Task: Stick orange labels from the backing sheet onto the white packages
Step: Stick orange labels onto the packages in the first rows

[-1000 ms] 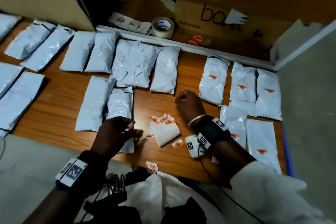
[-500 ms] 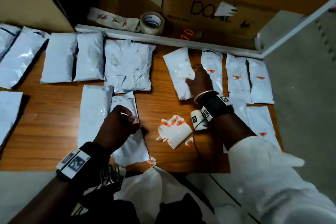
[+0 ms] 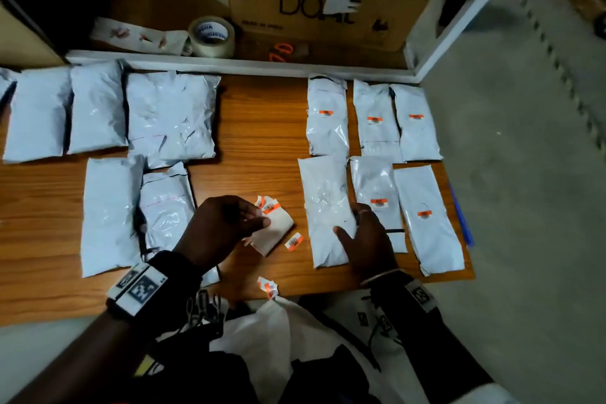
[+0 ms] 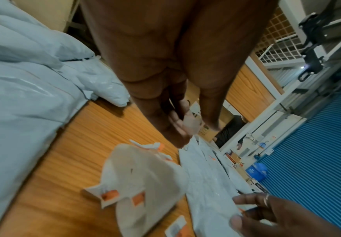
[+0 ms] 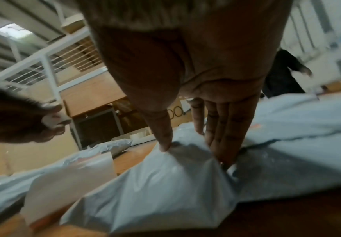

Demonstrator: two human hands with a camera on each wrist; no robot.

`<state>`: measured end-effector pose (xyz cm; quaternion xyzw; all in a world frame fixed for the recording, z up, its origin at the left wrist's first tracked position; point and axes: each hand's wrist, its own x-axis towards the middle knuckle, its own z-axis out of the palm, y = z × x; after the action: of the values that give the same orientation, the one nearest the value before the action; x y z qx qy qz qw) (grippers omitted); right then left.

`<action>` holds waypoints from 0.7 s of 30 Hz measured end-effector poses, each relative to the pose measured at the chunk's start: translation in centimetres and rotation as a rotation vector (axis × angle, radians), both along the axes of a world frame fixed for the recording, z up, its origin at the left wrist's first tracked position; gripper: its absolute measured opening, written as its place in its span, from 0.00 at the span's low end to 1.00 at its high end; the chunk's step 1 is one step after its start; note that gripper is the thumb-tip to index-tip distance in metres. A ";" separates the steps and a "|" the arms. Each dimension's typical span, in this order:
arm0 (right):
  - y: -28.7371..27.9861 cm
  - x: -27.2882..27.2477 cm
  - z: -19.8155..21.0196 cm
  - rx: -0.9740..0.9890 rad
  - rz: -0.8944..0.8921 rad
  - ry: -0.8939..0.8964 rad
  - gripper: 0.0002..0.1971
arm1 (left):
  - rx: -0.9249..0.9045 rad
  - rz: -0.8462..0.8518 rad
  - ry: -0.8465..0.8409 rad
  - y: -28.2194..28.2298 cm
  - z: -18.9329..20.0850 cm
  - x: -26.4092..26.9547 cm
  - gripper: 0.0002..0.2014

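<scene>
The right hand (image 3: 367, 239) lies flat with straight fingers (image 5: 224, 128) and thumb pressed on an unlabelled white package (image 3: 328, 210), which rests on the wooden table (image 3: 262, 128) at the front of a group of labelled packages. The left hand (image 3: 223, 226) hovers just left of that package, its thumb and fingertips (image 4: 177, 126) pinching a small pale piece, most likely a peeled label (image 4: 191, 123), though its colour is unclear. Directly under and beside the left hand lies the curled backing sheet (image 3: 273, 233), with orange labels (image 3: 270, 207) on its far edge; a loose orange label (image 3: 294, 241) lies on the table between the sheet and the pressed package. Another scrap with orange (image 3: 268, 287) sits at the table's near edge, in front of the sheet. To the right of the pressed package are two labelled packages (image 3: 426, 216), and beyond it a row of three more, each bearing an orange label (image 3: 326, 113). Well to the left of the backing sheet lie several plain white packages (image 3: 108, 213). Beyond the packages, on a lower shelf behind the table, stand a roll of tape (image 3: 212, 37) and a cardboard box (image 3: 314, 10)
</scene>
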<state>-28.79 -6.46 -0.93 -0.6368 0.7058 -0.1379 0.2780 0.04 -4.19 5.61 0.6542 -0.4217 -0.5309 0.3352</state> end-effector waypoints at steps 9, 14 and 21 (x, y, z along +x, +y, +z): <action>-1.1 -2.2 5.4 0.245 -0.220 -0.679 0.11 | -0.083 -0.122 -0.025 -0.8 2.7 -7.5 0.22; -2.0 -1.9 7.1 0.354 -0.164 -0.762 0.22 | -0.280 -0.307 -0.138 -0.9 1.2 -10.1 0.26; -2.0 -1.6 6.8 0.216 -0.068 -0.664 0.08 | -0.416 -0.458 -0.319 -0.9 0.5 -11.1 0.27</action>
<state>-30.42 -8.44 5.84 -0.5002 0.6083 -0.2712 0.5534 -11.09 -5.07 6.07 0.5351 -0.7037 -0.3861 0.2633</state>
